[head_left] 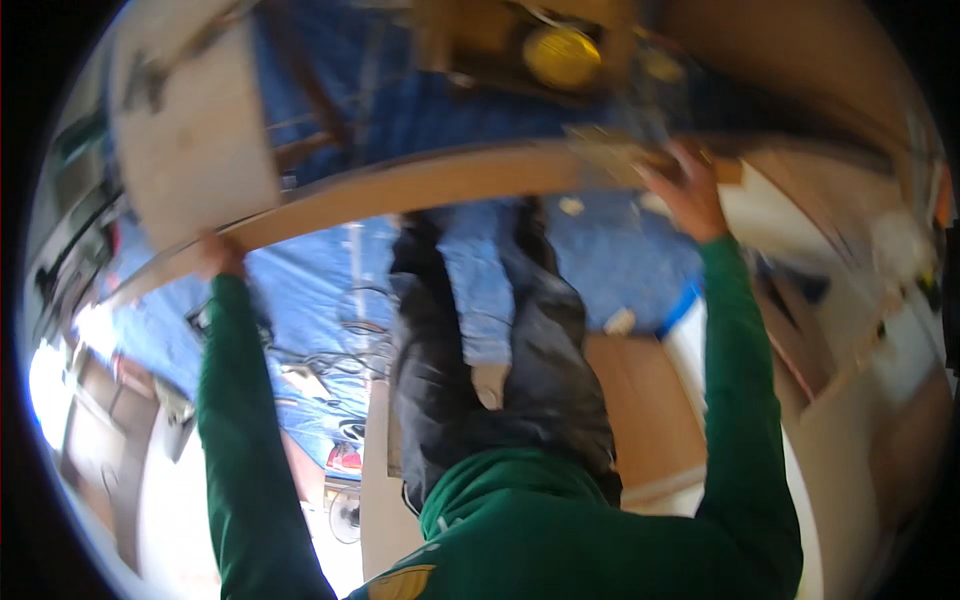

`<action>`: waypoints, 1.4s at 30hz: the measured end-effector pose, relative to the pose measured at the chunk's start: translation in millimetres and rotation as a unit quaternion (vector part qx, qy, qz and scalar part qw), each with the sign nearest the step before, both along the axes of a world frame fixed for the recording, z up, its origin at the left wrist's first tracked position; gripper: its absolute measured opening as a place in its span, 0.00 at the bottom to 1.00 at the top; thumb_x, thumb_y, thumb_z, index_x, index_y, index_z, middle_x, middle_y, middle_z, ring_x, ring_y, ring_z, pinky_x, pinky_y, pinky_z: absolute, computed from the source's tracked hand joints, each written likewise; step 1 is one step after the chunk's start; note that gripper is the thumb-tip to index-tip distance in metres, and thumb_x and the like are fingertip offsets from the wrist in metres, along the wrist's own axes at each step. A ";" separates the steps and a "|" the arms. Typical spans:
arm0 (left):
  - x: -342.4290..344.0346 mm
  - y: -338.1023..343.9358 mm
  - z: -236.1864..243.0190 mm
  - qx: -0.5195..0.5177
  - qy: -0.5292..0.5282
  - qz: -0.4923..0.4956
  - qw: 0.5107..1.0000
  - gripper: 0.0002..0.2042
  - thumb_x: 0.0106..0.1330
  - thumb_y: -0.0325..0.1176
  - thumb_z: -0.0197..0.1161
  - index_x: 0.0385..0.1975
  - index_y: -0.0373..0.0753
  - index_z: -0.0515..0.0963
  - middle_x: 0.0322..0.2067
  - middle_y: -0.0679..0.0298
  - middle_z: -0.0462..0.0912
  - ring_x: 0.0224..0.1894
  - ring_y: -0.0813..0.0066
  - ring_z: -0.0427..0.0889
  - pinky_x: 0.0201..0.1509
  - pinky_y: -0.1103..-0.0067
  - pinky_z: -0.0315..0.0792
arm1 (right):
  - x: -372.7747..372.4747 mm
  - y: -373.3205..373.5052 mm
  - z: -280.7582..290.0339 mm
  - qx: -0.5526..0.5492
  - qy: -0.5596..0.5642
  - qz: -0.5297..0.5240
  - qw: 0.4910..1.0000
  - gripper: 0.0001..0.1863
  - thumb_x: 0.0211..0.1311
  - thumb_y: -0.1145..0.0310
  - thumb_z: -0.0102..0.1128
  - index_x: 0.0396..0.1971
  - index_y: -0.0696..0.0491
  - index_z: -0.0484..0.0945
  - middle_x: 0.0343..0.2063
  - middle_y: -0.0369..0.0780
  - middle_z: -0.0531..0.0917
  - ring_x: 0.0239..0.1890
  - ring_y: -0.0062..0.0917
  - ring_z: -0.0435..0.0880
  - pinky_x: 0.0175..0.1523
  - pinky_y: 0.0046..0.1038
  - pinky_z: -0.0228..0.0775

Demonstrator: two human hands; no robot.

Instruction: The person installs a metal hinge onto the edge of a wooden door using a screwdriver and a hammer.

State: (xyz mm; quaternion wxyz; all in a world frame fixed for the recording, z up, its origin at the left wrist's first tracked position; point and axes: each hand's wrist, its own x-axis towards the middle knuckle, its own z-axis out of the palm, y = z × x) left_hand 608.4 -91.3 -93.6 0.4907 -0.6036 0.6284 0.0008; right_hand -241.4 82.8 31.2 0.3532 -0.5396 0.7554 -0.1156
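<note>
A long, narrow wooden board [430,183] lies across in front of me, looking bowed in this wide view. My left hand [222,256] is closed round its near edge toward the left end, fingertips partly hidden. Toward the right end, my right hand [690,190] is at the board with its thumb apart from the other fingers. Motion blur smears those fingers, so their grip is unclear. Beside them a flat yellowish-brown piece [608,152] overlaps the board, too blurred to name.
A pale panel [195,130] stands at the far left. A yellow round object [562,56] sits in a wooden box-like frame at the far side. Blue sheeting [620,240] covers the floor, with cables [350,355] at the left. A brown panel [640,400] is beside my legs.
</note>
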 end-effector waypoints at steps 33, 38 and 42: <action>-181.8 -48.1 108.4 -0.453 0.239 0.718 0.471 0.38 0.71 0.54 0.64 0.69 0.30 0.62 0.56 0.39 0.84 0.56 0.37 0.86 0.60 0.52 0.78 | 469.3 -421.7 -14.1 -0.249 0.340 0.328 0.846 0.22 0.63 0.63 0.70 0.56 0.50 0.80 0.52 0.42 0.82 0.60 0.43 0.81 0.68 0.53 0.67; -172.1 -39.0 109.8 -0.465 0.236 0.718 0.461 0.38 0.71 0.52 0.66 0.70 0.29 0.62 0.59 0.38 0.81 0.56 0.36 0.85 0.60 0.53 0.78 | 485.4 -421.2 -1.7 -0.271 0.307 0.392 0.824 0.21 0.58 0.60 0.75 0.49 0.52 0.81 0.55 0.44 0.82 0.62 0.47 0.81 0.70 0.55 0.65; -174.2 -40.9 113.8 -0.451 0.270 0.726 0.444 0.38 0.72 0.53 0.65 0.69 0.29 0.62 0.62 0.38 0.78 0.60 0.37 0.83 0.63 0.53 0.76 | 487.5 -447.4 -9.6 -0.234 0.313 0.380 0.839 0.25 0.59 0.61 0.77 0.53 0.53 0.78 0.57 0.48 0.82 0.64 0.50 0.81 0.70 0.51 0.69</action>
